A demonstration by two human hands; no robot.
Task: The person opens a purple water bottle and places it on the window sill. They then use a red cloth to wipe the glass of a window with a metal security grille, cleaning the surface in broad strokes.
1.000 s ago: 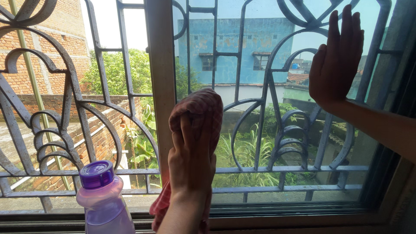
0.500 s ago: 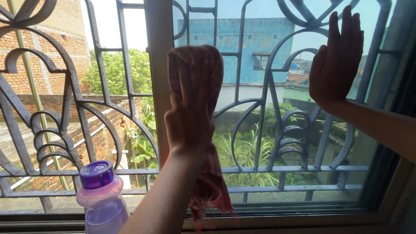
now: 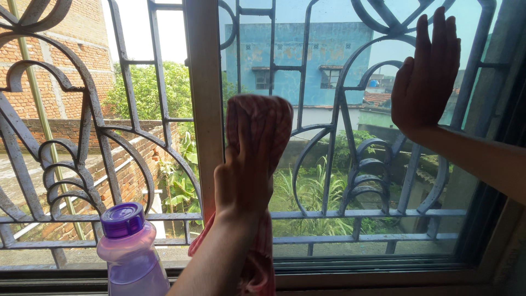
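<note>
My left hand (image 3: 244, 183) presses a reddish checked cloth (image 3: 262, 118) flat against the window glass (image 3: 312, 60), just right of the vertical window frame (image 3: 204, 109). The cloth covers my fingers and its loose end hangs below my wrist toward the sill. At the upper right my right hand (image 3: 424, 77) lies flat on the same pane, fingers together and pointing up, holding nothing. A clear plastic bottle with a purple cap (image 3: 129, 249) stands at the lower left, beside my left forearm.
A grey curved metal grille (image 3: 82, 142) stands outside the glass across the whole window. The sliding track and sill (image 3: 361, 268) run along the bottom. Beyond are brick walls, plants and a blue building.
My left hand slid the cloth up the glass, then came back down to mid-height and slightly right. The right hand and the bottle stayed put.
</note>
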